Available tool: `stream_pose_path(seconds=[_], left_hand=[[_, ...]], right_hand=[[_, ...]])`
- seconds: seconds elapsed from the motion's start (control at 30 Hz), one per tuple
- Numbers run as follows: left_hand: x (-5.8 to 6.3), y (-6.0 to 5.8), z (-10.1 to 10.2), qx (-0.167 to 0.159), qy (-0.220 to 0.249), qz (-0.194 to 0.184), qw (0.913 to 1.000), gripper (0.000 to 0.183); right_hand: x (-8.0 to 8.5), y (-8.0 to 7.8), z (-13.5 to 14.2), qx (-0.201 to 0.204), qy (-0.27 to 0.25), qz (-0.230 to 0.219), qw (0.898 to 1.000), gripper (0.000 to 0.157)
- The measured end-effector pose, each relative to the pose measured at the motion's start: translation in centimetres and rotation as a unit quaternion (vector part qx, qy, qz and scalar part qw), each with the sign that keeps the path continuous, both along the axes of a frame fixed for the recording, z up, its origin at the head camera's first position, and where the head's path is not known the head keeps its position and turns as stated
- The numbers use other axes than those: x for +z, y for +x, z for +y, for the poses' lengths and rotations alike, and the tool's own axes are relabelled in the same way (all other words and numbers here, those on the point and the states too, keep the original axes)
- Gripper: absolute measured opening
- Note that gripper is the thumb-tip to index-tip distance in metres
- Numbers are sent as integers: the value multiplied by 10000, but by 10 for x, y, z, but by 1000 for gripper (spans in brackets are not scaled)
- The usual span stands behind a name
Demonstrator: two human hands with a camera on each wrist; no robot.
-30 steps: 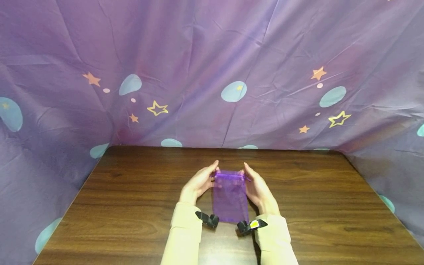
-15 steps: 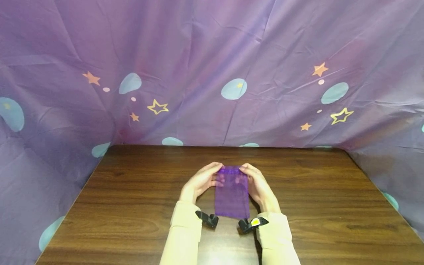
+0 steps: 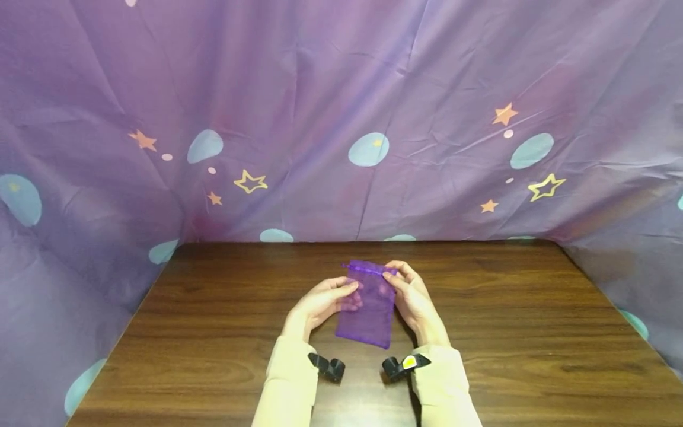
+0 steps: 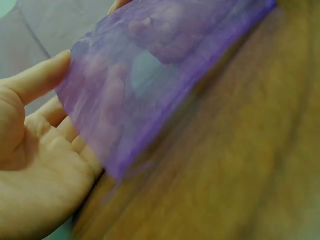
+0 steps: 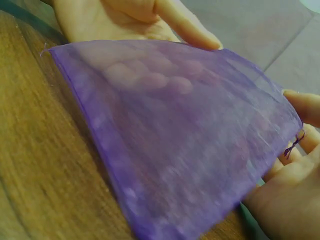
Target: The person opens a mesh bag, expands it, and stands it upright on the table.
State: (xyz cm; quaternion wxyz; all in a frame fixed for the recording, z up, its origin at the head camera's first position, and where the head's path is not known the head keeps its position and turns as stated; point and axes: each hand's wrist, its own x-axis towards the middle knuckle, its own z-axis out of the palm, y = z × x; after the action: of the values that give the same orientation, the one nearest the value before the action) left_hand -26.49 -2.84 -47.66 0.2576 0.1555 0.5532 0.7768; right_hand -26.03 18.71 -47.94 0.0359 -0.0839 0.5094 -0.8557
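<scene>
A sheer purple drawstring pouch [image 3: 368, 317] is held up between both hands over the table, its gathered top edge away from the person. My left hand [image 3: 322, 302] pinches its left side edge, thumb in front and fingers showing through the mesh behind, as the left wrist view of the pouch [image 4: 150, 90] also shows. At the top right corner my right hand [image 3: 416, 302] pinches the pouch beside the drawstring. In the right wrist view the pouch [image 5: 175, 140] looks flat, and a small knotted cord [image 5: 295, 145] sticks out near the right fingers.
The brown wood-grain table [image 3: 213, 332] spreads on all sides below the hands. A purple curtain [image 3: 299, 118] with stars and blobs hangs behind it and along both sides. Dark camera mounts [image 3: 328, 367] sit on the wrists.
My left hand has slid from the pouch's top left corner down its left edge. The pouch has tilted, its bottom edge shifting left, while the right hand stays at the top right corner.
</scene>
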Motion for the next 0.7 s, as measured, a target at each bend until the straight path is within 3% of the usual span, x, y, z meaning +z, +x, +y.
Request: stream_pose_path(seconds=[0.13, 0.3, 0.43, 0.53, 0.7], left_hand=[[-1, 3, -5, 206, 19, -24, 9998, 14], [-1, 5, -9, 672, 68, -271, 9973, 14], [0, 5, -10, 747, 120, -460, 9961, 15], [-1, 3, -9, 746, 188, -549, 9955, 16], [-1, 0, -7, 702, 199, -596, 9956, 16]], right_hand=[[1, -3, -2, -35, 45, -83, 9999, 21], [2, -4, -6, 288, 108, -199, 9993, 18], [3, -5, -9, 515, 298, -417, 9974, 25], [2, -7, -9, 378, 297, -676, 9966, 32], [-4, -7, -6, 155, 40, -824, 9965, 6]])
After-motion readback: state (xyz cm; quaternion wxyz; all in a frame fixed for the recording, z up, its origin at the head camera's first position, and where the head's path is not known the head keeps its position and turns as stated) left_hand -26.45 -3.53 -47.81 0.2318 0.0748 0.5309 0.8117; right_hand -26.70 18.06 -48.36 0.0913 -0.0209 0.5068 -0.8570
